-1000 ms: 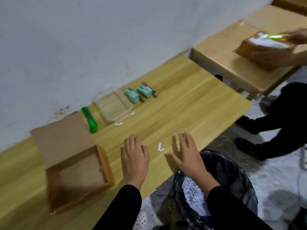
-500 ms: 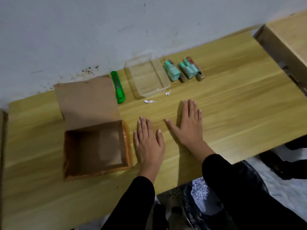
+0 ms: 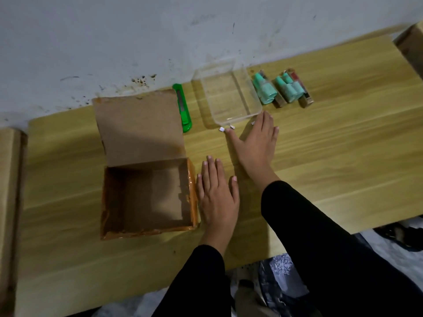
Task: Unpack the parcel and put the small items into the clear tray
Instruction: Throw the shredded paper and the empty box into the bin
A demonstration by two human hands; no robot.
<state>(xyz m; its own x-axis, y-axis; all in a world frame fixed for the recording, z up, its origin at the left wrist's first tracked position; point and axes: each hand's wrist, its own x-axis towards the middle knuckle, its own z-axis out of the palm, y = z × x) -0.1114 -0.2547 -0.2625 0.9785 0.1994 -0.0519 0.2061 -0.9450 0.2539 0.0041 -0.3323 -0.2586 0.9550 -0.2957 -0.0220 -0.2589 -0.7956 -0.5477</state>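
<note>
An open brown cardboard box (image 3: 146, 195) lies on the wooden table with its lid folded back; nothing shows inside. The clear tray (image 3: 247, 92) stands near the wall, holding nothing. Several small teal and brown items (image 3: 281, 89) lie in a row just right of the tray. My left hand (image 3: 217, 195) rests flat on the table beside the box's right wall, holding nothing. My right hand (image 3: 256, 143) lies flat with fingers spread, its fingertips touching the tray's near right corner.
A green utility knife (image 3: 183, 108) lies between the box lid and the tray. Small white paper scraps (image 3: 221, 129) sit at the tray's near edge. Another wooden surface (image 3: 412, 46) stands at the far right. A bin is below the table's front edge.
The view has swung left and down over the table. My right hand has slid forward to the tray's corner. My left hand has stayed flat beside the box.
</note>
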